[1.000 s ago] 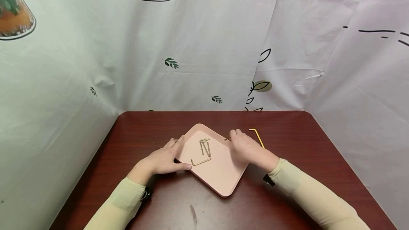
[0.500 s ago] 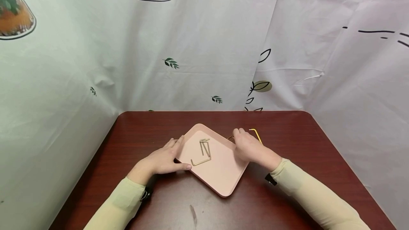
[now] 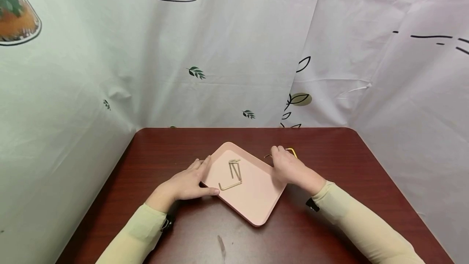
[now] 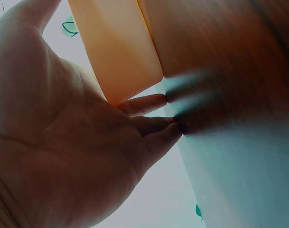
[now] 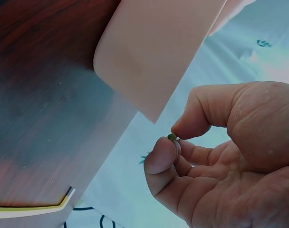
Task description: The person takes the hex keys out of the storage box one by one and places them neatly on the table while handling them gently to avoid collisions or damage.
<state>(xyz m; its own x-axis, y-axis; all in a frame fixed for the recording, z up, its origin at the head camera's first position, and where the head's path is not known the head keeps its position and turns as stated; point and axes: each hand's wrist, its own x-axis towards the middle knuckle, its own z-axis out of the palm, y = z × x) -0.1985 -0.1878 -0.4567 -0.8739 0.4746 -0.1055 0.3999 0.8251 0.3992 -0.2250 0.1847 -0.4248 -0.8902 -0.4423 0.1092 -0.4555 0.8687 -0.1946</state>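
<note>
A pink tray (image 3: 253, 207) lies turned cornerwise on the table. Inside it are several L-shaped, brass-coloured hex keys (image 3: 236, 172). My left hand (image 3: 187, 180) rests spread at the tray's left corner, its thumb along the near rim. In the left wrist view, the fingertips (image 4: 178, 128) reach the table beside the tray wall. My right hand (image 3: 289, 168) is at the tray's right side and pinches a thin hex key (image 3: 268, 156) between thumb and forefinger. Only its end (image 5: 172, 137) shows in the right wrist view. Behind that hand lies a yellow hex key (image 3: 293, 151), partly hidden.
The tray and the yellow key are on a dark red-brown wooden table (image 3: 183, 231). A white patterned cloth (image 3: 227, 52) hangs around the back and sides of the table.
My right hand has moved to the right with the pinched hex key, from over the tray past its far right rim, covering more of the yellow key. My left hand has stayed put.
</note>
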